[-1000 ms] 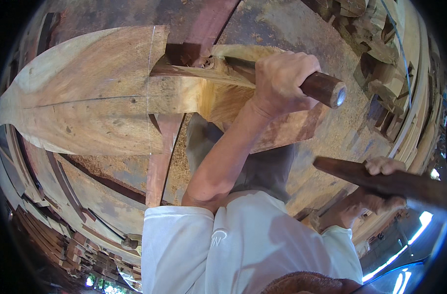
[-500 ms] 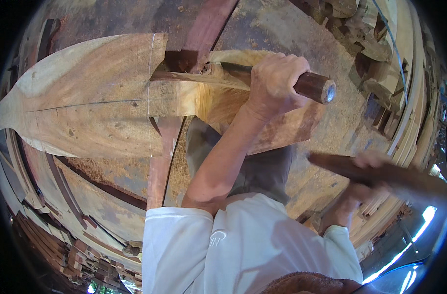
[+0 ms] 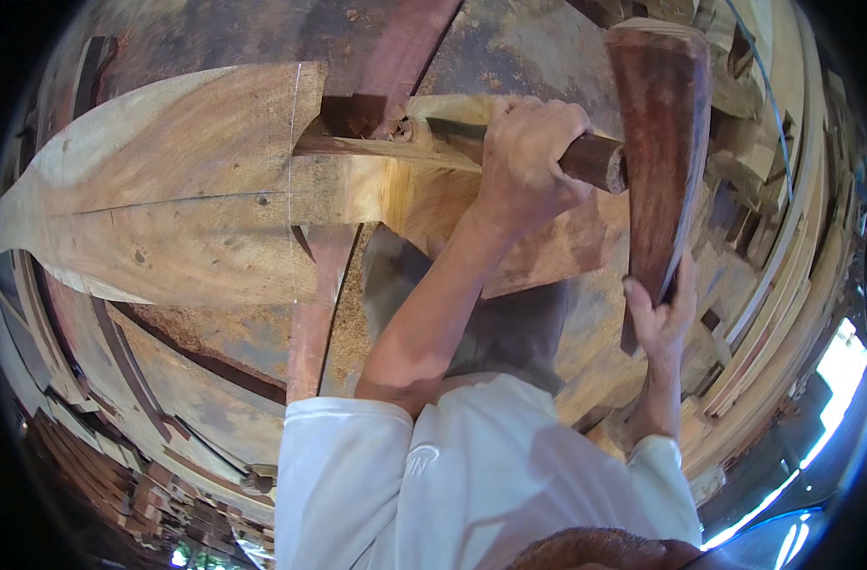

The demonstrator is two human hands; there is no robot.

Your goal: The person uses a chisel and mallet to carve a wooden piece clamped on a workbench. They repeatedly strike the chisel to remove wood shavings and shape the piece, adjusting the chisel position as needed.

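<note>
My left hand (image 3: pixel 533 161) is wrapped round the dark wooden handle of a chisel (image 3: pixel 593 163), which lies nearly level. Its far part runs left toward a notch in a large carved wooden workpiece (image 3: pixel 177 185), where my hand and the wood partly hide it. The workpiece has a broad, tapering left end with a dark line along its middle. My right hand (image 3: pixel 663 318) grips the narrow end of a reddish-brown wooden mallet (image 3: pixel 659 142). The mallet stands up across the chisel's butt end, its side at or very near it.
A reddish plank (image 3: pixel 317 351) passes beneath the workpiece. Wood offcuts (image 3: pixel 737 152) are heaped at the far right, beside long stacked strips (image 3: pixel 785 294). Sawdust (image 3: pixel 210 328) covers parts of the floor. More scrap wood (image 3: pixel 91 465) lies at the lower left.
The mallet has swung from the lower right, where it was blurred and tilted sideways, up and left to the chisel's butt end. My left hand and the workpiece stay nearly in place.
</note>
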